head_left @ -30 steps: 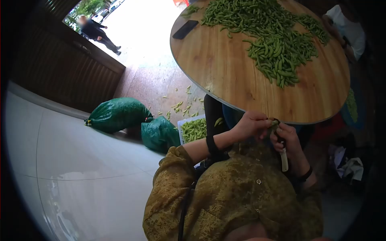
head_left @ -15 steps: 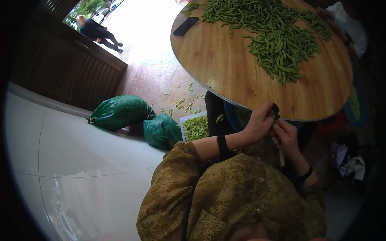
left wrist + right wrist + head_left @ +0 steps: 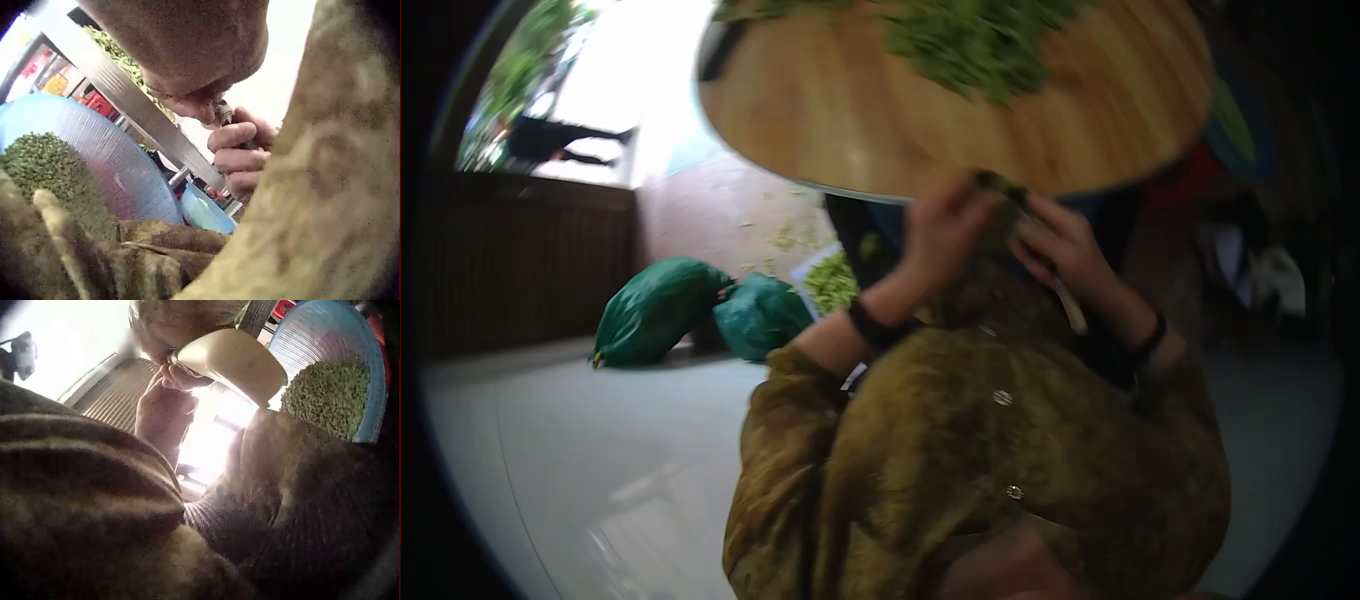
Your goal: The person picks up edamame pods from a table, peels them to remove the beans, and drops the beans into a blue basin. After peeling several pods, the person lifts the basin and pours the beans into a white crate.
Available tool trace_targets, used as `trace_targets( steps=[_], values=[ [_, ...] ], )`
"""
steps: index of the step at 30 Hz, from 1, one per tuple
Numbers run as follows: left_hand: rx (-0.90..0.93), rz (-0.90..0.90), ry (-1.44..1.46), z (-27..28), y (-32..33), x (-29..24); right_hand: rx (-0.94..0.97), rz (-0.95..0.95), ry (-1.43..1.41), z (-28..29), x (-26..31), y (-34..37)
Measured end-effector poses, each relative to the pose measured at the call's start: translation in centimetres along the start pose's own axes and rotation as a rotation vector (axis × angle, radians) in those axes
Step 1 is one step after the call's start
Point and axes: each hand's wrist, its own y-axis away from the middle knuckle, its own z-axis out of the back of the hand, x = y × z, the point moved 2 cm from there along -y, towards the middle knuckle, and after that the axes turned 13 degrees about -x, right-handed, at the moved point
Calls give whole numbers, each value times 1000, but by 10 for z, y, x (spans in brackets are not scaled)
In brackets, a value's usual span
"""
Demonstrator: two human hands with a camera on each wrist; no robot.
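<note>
My left hand (image 3: 945,230) and right hand (image 3: 1068,250) meet fingertip to fingertip just below the near edge of the round wooden table (image 3: 840,150). Curled in the right hand is a tool with a cream handle (image 3: 234,362), its butt sticking out below the palm. A grey metal part (image 3: 223,112) of it shows between the hands in the left wrist view. The left fingertips pinch a small dark-green pod (image 3: 1000,184), blurred and partly covered by the fingers. A heap of green pods (image 3: 975,50) lies on the table.
A blue basin (image 3: 137,162) of small green beans (image 3: 47,169) sits close below the hands. Two green sacks (image 3: 655,305) and a white crate of pods (image 3: 832,280) stand on the floor to the left. A person (image 3: 545,140) stands outside the doorway.
The head view has swung and blurred, so the table and hands appear higher and farther left. Both hands stay together at the table's edge, the tool still in the right.
</note>
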Motion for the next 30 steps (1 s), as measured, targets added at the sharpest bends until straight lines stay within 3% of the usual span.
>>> trace_targets(
  steps=[1, 2, 4, 17, 25, 30],
  values=[
    [31, 261, 324, -4, -4, 7, -14, -7, -83, -3, 11, 0],
    [70, 307, 424, -4, -7, 9, -15, 68, 16, 3, 7, -4],
    [129, 389, 531, -6, -4, 11, 48, 19, -183, 0, 5, -11],
    [66, 386, 625, -1, 5, 24, 182, -54, -317, -13, -1, -11],
    [78, 350, 556, 1, 5, 24, 167, -16, -273, -14, -2, -10],
    [-26, 308, 609, -6, 9, 18, 144, 57, -214, -16, -3, -9]
  ],
)
